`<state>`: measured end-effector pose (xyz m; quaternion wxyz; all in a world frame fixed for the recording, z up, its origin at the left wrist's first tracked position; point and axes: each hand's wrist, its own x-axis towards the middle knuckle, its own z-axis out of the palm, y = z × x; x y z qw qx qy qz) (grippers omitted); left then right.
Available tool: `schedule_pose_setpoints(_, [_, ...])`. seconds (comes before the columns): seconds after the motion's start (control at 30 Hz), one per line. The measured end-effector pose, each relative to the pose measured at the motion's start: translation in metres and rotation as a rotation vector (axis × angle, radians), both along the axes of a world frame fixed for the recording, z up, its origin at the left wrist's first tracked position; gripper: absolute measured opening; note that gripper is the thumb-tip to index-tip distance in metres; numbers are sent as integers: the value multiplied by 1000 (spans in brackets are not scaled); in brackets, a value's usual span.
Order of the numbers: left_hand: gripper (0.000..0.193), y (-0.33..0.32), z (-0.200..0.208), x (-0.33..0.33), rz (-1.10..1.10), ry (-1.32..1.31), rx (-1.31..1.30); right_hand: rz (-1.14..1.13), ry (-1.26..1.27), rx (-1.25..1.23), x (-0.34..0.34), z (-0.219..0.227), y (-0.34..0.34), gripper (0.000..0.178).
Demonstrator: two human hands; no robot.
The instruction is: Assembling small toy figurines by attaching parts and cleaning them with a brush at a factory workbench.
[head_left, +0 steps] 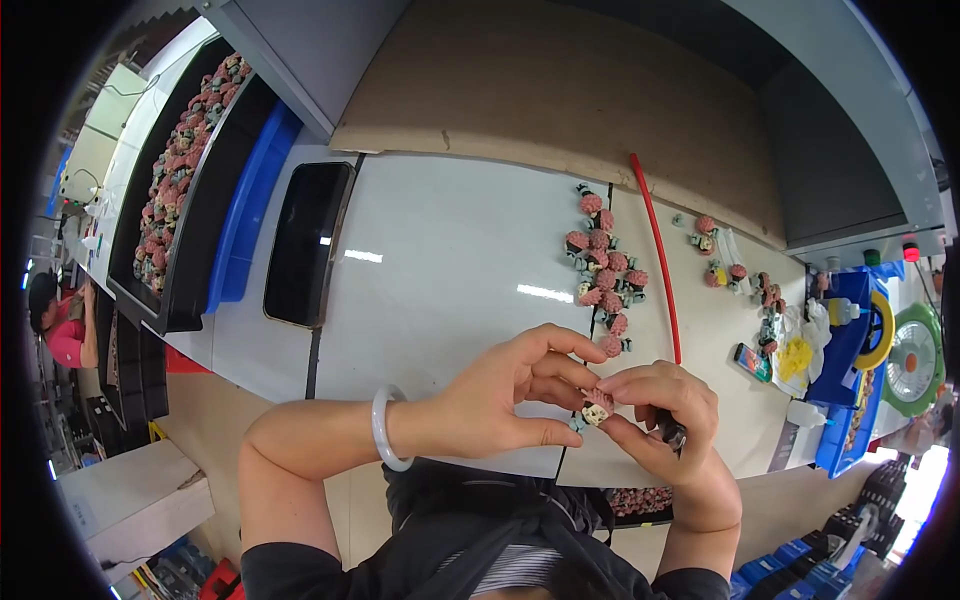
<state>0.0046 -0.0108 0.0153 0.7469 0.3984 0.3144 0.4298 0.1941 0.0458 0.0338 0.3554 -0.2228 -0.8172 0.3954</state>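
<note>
A small figurine [597, 408] with pink hair, a pale face and a light blue-green part is between my two hands, close to the table's front edge. My left hand [480, 400], a pale bangle on its wrist, pinches it from the left, the thumb at its lower end. From the right, the thumb and fingers of my right hand [670, 400] close on its pink top. A dark, shiny object [670, 430] is tucked in my right palm; its kind cannot be made out. Just beyond my hands, several similar figurines [600, 258] lie in a loose column.
A red strip [657, 255] lies right of the column; more figurines [705, 225] lie beyond it. A dark phone-like device [308, 245] lies at left, near a black tray [190, 255] full of figurines. A grey shelf unit [830, 140] stands at the back, a green fan [912, 358] far right.
</note>
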Motion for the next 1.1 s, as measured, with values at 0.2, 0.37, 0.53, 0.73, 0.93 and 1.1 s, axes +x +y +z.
schedule_pose_setpoints(0.2, [58,-1,0,2,41,26,145,26,-2,-45,0,3,-1,34])
schedule_pose_setpoints(0.37, [44,2,5,-1,-2,176,240,10,-16,-54,2,1,-1,36])
schedule_pose_setpoints(0.53, [43,-2,0,-1,49,121,188,-27,-42,-66,5,3,-1,37])
schedule_pose_setpoints(0.73, [47,-2,-5,-1,61,43,166,-172,-79,-154,12,2,-3,35])
schedule_pose_setpoints(0.93, [43,3,7,-3,-18,-10,-5,-116,-162,-211,15,8,4,34])
schedule_pose_setpoints(1.1, [38,2,2,-1,-59,-167,-66,-43,-107,-281,18,6,6,30])
